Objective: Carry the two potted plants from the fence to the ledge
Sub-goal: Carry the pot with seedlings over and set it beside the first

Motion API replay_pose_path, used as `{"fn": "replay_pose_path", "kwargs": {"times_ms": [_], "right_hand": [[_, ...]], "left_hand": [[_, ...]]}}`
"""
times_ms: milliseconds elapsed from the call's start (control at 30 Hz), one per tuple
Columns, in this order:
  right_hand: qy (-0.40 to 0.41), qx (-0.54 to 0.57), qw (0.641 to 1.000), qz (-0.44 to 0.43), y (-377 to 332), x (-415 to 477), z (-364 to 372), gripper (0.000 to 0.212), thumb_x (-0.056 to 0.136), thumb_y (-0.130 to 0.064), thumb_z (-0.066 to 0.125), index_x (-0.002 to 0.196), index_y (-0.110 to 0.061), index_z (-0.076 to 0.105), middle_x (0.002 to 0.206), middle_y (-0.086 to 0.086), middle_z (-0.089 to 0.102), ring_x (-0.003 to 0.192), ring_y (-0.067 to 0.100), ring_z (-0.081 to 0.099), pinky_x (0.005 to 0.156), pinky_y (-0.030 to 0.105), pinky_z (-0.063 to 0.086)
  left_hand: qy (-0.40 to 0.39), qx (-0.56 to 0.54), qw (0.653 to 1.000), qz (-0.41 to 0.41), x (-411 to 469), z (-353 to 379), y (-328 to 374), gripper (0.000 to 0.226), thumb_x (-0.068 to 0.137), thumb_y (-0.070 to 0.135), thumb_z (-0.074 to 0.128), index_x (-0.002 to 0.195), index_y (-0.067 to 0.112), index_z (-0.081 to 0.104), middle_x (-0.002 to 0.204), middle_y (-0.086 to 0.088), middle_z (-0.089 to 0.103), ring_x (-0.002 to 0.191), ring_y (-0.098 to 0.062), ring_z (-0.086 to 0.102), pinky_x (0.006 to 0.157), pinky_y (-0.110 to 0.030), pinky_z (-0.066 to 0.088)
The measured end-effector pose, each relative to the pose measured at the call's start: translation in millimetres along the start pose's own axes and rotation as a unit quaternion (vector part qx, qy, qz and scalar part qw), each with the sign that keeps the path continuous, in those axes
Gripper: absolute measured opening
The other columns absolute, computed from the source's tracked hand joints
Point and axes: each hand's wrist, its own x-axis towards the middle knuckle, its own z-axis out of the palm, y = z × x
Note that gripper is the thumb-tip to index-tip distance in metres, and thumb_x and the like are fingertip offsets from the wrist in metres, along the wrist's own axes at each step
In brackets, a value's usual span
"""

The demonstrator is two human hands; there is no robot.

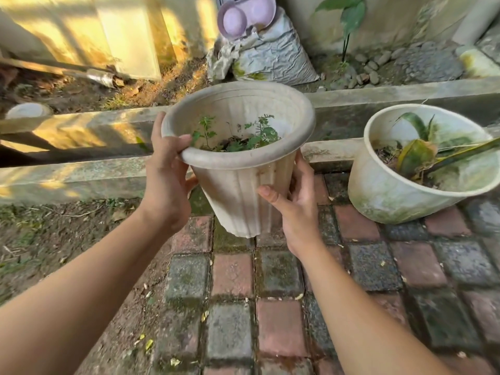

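A beige ribbed plastic pot (pixel 243 190) with small green seedlings in it hangs in the air above the paving, in the middle of the view. My left hand (pixel 165 169) grips its rolled rim on the left side, thumb over the lip. My right hand (pixel 295 201) holds the pot's lower right wall, fingers behind it. A second, wider white pot (pixel 384 190) with a yellow-green leafy plant stands on the pavers to the right, close to the low concrete ledge (pixel 81 171) that runs across the view behind both pots.
Red and grey mossy pavers (pixel 270 293) cover the ground below; bare soil lies to the left. Behind the ledge runs a second concrete curb (pixel 405 93), with a crumpled sack (pixel 270 60), a lilac plastic lid (pixel 243 14), pebbles and a wall beyond.
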Motion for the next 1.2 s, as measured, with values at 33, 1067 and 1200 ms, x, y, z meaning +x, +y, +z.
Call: {"fn": "replay_pose_path", "kwargs": {"times_ms": [33,1067,1200], "right_hand": [[-0.002,0.0,1.0,0.008,6.1,-0.3,-2.3,0.077,0.068,-0.021,0.09,0.13,-0.051,0.054,0.128,-0.035,0.067,0.126,-0.01,0.061,0.099,0.014,0.052],[0.017,-0.117,0.991,0.06,74.6,24.9,-8.5,0.081,0.071,-0.023,0.086,0.136,-0.037,0.04,0.134,-0.016,0.059,0.135,0.022,0.056,0.115,0.051,0.047],[-0.001,-0.13,0.99,0.058,72.0,25.2,-10.3,0.081,0.077,-0.013,0.085,0.138,-0.033,0.036,0.136,-0.016,0.058,0.136,0.021,0.055,0.114,0.043,0.046]], "left_hand": [[-0.006,0.001,1.0,-0.004,0.7,-1.7,-5.4,0.098,0.075,0.043,0.06,0.168,0.037,0.03,0.153,0.002,0.066,0.14,-0.024,0.063,0.096,-0.048,0.049],[-0.045,0.036,0.998,-0.026,36.9,-17.1,-62.4,0.081,0.082,0.029,0.045,0.155,0.057,0.023,0.157,0.001,0.044,0.141,-0.026,0.052,0.101,-0.064,0.059],[-0.049,0.024,0.998,-0.04,38.5,-16.0,-64.1,0.076,0.083,0.032,0.044,0.148,0.065,0.022,0.147,0.013,0.049,0.136,-0.018,0.052,0.092,-0.058,0.061]]}}
